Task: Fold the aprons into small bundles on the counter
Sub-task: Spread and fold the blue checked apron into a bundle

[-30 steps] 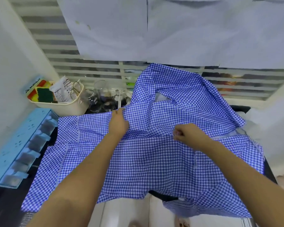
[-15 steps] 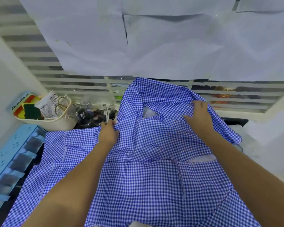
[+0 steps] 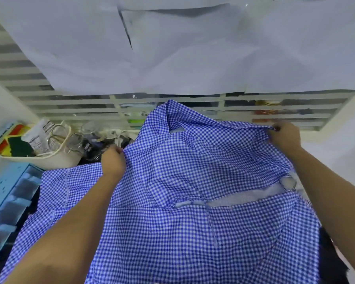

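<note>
Blue-and-white gingham cotton, thin and limp, makes up the apron [image 3: 193, 232] spread across the counter, its bib end rising toward the slatted window [image 3: 90, 105] and its hem hanging off the near edge. The left hand [image 3: 113, 160] pinches the cloth at the bib's left side; the right hand [image 3: 285, 136] grips the far right corner, fingers closed on the fabric. Such light cloth should slide and wrinkle easily, so edges and corners are the best hold, pulled taut before each fold. Beside it sits a cream tub [image 3: 49, 160] with what looks like scissors and packets, though blur makes that uncertain.
</note>
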`<state>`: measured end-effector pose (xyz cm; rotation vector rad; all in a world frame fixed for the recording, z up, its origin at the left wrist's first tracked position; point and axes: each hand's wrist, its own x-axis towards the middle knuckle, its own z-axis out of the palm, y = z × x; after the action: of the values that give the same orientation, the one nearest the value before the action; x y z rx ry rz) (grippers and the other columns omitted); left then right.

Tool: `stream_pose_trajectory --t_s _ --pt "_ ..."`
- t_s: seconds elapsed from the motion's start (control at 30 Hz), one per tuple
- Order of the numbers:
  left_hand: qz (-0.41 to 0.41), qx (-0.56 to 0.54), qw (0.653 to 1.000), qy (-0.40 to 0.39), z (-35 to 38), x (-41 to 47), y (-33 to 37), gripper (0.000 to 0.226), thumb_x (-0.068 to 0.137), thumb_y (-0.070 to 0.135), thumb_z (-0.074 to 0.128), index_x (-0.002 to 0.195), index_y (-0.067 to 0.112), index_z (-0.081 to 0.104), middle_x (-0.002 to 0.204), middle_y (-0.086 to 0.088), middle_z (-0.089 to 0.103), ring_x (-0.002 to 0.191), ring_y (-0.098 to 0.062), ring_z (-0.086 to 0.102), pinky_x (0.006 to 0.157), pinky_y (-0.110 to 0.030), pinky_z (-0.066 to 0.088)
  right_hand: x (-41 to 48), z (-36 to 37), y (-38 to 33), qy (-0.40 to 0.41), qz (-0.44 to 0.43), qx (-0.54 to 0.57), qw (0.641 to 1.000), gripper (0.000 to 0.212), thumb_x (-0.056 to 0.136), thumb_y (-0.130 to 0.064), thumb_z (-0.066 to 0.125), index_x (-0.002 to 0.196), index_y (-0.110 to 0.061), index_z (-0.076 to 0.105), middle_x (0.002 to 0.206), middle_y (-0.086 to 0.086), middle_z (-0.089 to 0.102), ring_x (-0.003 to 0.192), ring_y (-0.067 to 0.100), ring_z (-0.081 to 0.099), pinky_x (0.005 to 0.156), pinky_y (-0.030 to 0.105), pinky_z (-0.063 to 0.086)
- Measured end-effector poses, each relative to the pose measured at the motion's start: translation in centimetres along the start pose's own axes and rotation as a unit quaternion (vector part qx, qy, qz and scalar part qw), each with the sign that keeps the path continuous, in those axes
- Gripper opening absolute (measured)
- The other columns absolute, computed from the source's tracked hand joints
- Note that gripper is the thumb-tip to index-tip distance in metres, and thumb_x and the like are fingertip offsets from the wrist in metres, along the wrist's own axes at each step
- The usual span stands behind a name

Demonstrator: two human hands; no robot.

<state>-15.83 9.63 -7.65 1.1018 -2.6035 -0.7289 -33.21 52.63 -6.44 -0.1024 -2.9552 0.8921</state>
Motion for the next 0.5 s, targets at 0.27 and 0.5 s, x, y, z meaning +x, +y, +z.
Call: stream_pose_trajectory --t_s 0.27,0.5 --pt "0.338 -0.053 0.937 -0.069 7.2 -14.9 7.8 0.055 0.096 0.039 0.051 0.141 0.010 0.041 0.154 -0.014 0.024 0.134 -0.029 0.036 0.109 -0.040 0.033 -3.7 -0.6 1.5 -0.041 -0.028 0.165 0.985 0.037 0.088 -0.011 0.065 0.121 -0.009 0.050 0.114 0.006 0.058 0.098 0.023 0.059 0.080 0.028 0.046" --pt "0.480 0.082 0.846 -0.216 13.0 -18.8 5.6 0.061 0.086 0.073 0.035 0.103 0.021 0.063 0.126 -0.012 0.057 0.114 -0.032 0.054 0.087 -0.059 0.048 -8.8 -3.1 6.4 -0.364 -0.133 -0.134 0.912 0.026 0.077 -0.029 0.077 0.097 -0.016 0.066 0.093 -0.006 0.063 0.089 0.015 0.059 0.072 0.018 0.044"
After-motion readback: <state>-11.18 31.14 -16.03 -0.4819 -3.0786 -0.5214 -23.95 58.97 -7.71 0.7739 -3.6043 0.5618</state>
